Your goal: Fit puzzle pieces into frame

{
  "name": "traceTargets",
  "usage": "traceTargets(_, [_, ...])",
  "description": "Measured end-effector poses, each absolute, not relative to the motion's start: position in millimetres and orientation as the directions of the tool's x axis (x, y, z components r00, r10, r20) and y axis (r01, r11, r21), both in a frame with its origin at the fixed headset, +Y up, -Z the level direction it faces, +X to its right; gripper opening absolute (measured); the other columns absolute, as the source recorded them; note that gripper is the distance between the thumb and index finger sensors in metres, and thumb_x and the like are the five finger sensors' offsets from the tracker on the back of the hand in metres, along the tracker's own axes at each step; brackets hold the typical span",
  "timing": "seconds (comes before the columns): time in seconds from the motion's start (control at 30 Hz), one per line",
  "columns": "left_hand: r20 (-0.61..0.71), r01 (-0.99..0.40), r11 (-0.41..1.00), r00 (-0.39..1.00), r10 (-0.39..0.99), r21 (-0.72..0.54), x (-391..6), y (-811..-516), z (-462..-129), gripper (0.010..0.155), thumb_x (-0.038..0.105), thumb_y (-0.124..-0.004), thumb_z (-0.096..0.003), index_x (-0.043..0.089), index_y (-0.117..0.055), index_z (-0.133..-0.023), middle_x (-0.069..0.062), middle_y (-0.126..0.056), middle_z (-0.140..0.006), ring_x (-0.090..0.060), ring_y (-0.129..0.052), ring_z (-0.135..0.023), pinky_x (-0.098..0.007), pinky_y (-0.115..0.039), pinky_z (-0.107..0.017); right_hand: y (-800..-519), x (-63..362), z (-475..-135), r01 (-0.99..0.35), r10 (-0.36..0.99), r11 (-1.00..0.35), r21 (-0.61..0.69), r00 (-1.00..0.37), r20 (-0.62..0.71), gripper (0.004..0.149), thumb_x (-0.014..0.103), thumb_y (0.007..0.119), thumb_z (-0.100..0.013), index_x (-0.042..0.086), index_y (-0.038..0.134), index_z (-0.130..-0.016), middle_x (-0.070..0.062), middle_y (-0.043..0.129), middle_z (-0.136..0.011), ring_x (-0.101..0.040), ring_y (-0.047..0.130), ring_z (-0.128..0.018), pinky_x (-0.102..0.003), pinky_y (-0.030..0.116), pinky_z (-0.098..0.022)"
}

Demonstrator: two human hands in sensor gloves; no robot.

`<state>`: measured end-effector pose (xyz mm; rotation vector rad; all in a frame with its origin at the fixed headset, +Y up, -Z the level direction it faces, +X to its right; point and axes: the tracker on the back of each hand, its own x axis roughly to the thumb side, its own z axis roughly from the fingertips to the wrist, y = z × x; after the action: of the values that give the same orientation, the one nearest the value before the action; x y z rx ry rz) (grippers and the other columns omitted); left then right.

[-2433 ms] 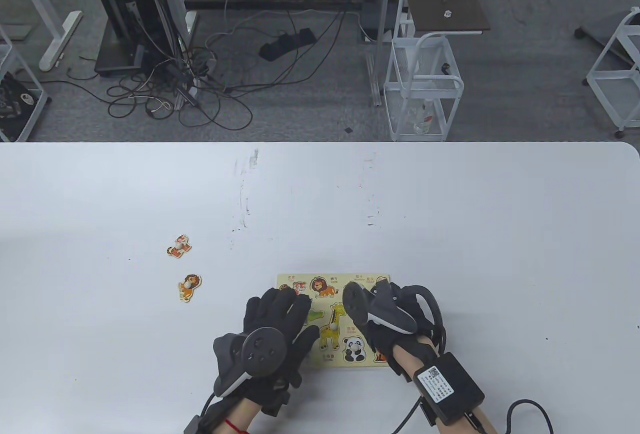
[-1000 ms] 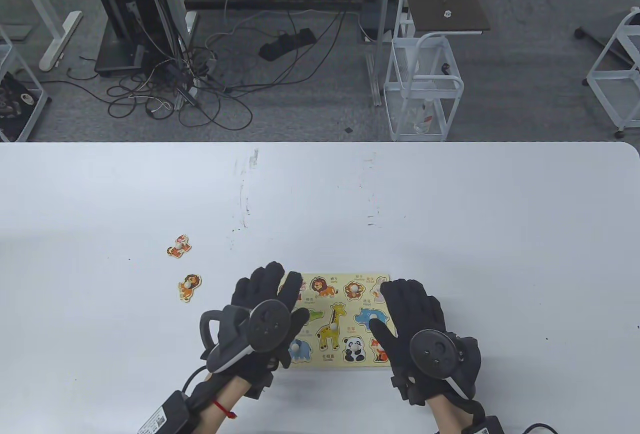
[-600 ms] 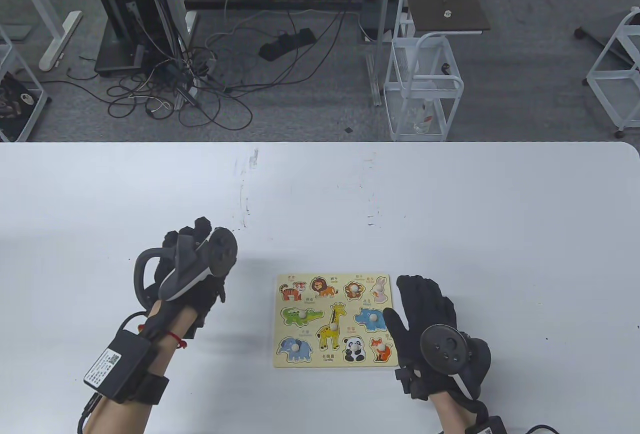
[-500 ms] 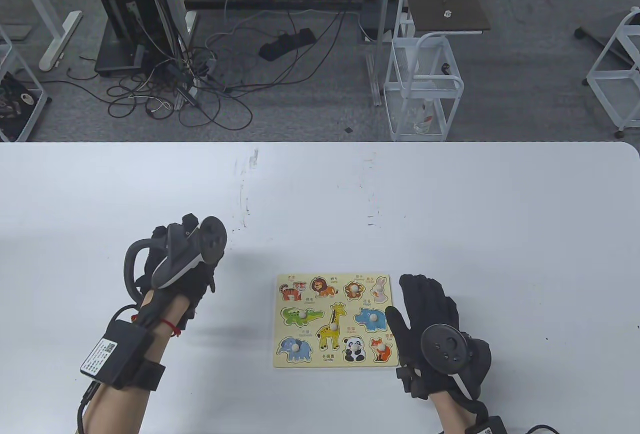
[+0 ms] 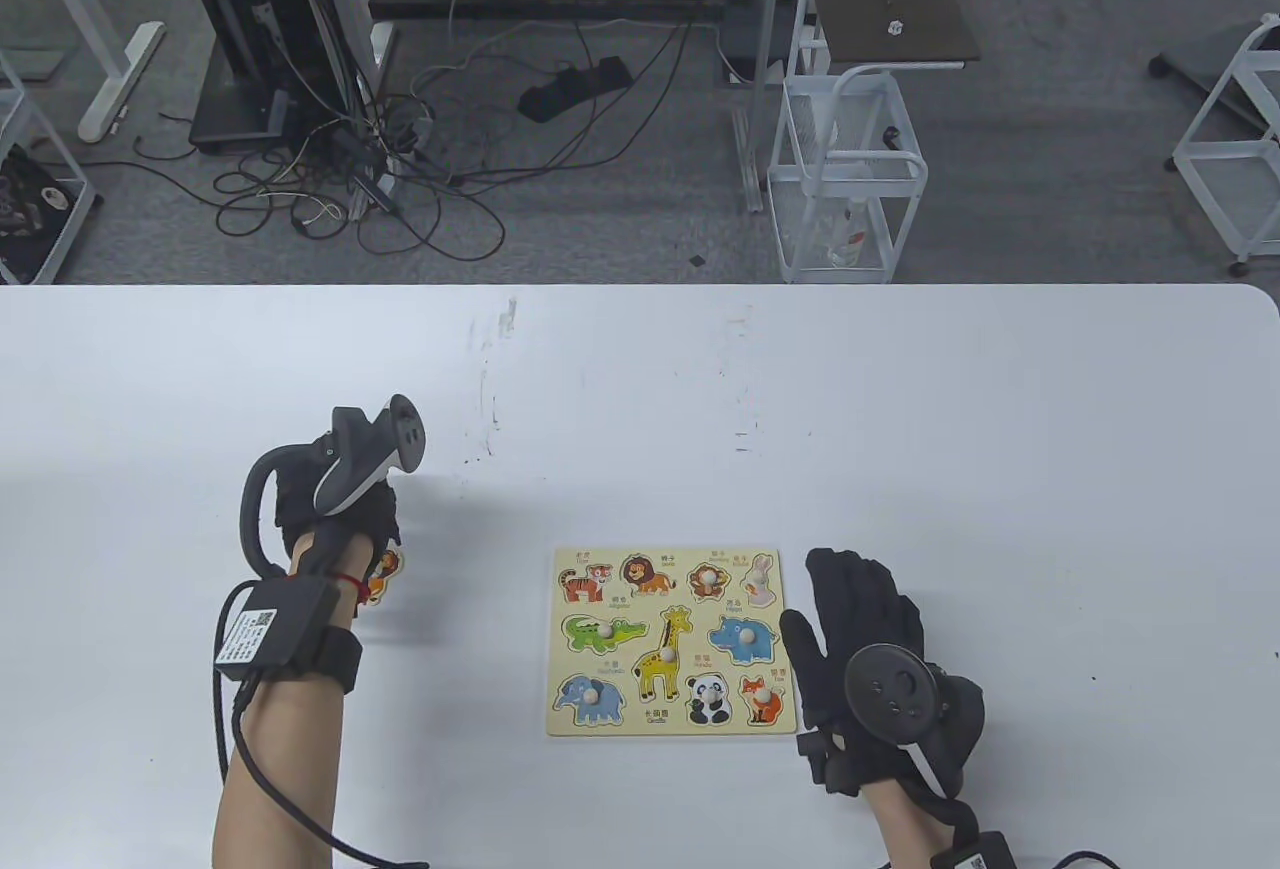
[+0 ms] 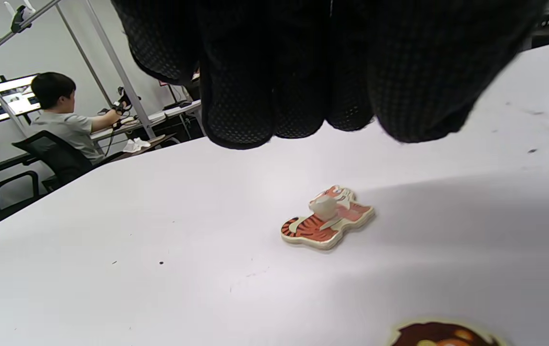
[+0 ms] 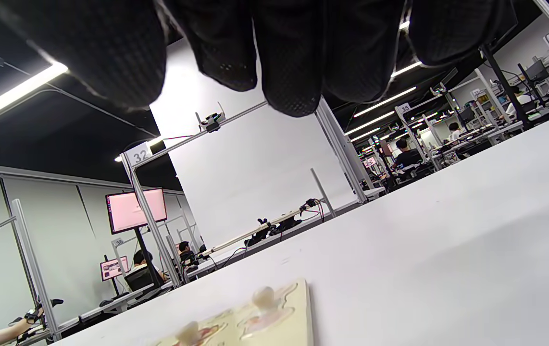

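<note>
The wooden puzzle frame point(image 5: 556, 644) lies flat at the front middle of the table, with several knobbed animal pieces seated in it. Its tiger and lion slots show only printed pictures. The loose tiger piece point(image 6: 327, 218) lies on the table just below my left hand's fingers point(image 6: 241, 96), which hang over it without touching. My left hand point(image 5: 350, 519) covers the tiger in the table view. The loose lion piece point(image 5: 385, 571) peeks out beside my left wrist and shows at the bottom edge of the left wrist view point(image 6: 442, 334). My right hand point(image 5: 860, 609) rests flat and empty at the frame's right edge.
The white table point(image 5: 900, 429) stretches wide behind and to the right of the frame. The frame's corner point(image 7: 298, 312) with a knobbed piece shows low in the right wrist view. Carts, cables and desks stand on the floor beyond the far edge.
My left hand left the frame and moved left and back to hang over the loose tiger and lion. My right hand slid off the frame to rest flat beside its right edge.
</note>
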<state>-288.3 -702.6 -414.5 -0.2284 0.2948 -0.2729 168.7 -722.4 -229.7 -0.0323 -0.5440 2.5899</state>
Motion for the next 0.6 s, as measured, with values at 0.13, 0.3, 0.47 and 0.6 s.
traceTargets(0.13, [-0.286, 0.234, 0.928, 0.904, -0.317, -0.29, -297.3, -718.9, -424.8, 0.053, 0.047, -0.094, -0.0371, 0.035, -0.089, -0.088, 0.004, -0.096, -0.093, -0.021, -0.105, -0.078, -0.045, -0.075, -0.072, -722.6, 167.7, -230.1, -0.456, 0.461, -0.805, -0.38, -0.883, 0.082, 0.067, 0.052, 0.08, -0.04, 0.024, 0.066, -0.1, -0.01, 0.072, -0.1, -0.046, 0.073, -0.094, -0.065, 0.057, -0.064])
traceTargets(0.3, [-0.307, 0.213, 0.924, 0.899, -0.312, -0.316, -303.0, -734.5, -432.3, 0.054, 0.047, -0.094, -0.037, 0.034, -0.088, -0.089, 0.004, -0.099, -0.088, -0.02, -0.108, -0.073, -0.044, -0.077, -0.07, -725.8, 169.5, -233.2, -0.456, 0.462, -0.812, -0.364, -0.884, 0.078, 0.067, 0.052, 0.08, -0.04, 0.024, 0.066, -0.1, -0.01, 0.072, -0.1, -0.046, 0.073, -0.094, -0.065, 0.057, -0.064])
traceTargets(0.47, [-0.302, 0.243, 0.919, 0.891, -0.338, -0.31, -301.9, -739.9, -437.0, 0.049, 0.046, -0.095, -0.0369, 0.034, -0.091, -0.085, 0.005, -0.103, -0.082, -0.017, -0.11, -0.068, -0.044, -0.079, -0.069, -726.0, 170.7, -233.4, -0.457, 0.464, -0.811, -0.366, -0.883, 0.074, 0.067, 0.052, 0.079, -0.04, 0.024, 0.066, -0.1, -0.01, 0.072, -0.1, -0.047, 0.073, -0.094, -0.065, 0.057, -0.064])
traceTargets(0.6, [-0.277, 0.299, 0.904, 0.88, -0.385, -0.305, -299.5, -741.2, -440.4, 0.045, 0.044, -0.097, -0.0362, 0.035, -0.094, -0.08, 0.006, -0.106, -0.076, -0.014, -0.112, -0.063, -0.042, -0.082, -0.067, -726.4, 170.5, -233.3, -0.452, 0.458, -0.813, -0.368, -0.886, 0.076, 0.067, 0.052, 0.079, -0.04, 0.024, 0.066, -0.1, -0.01, 0.071, -0.1, -0.047, 0.073, -0.094, -0.065, 0.057, -0.064])
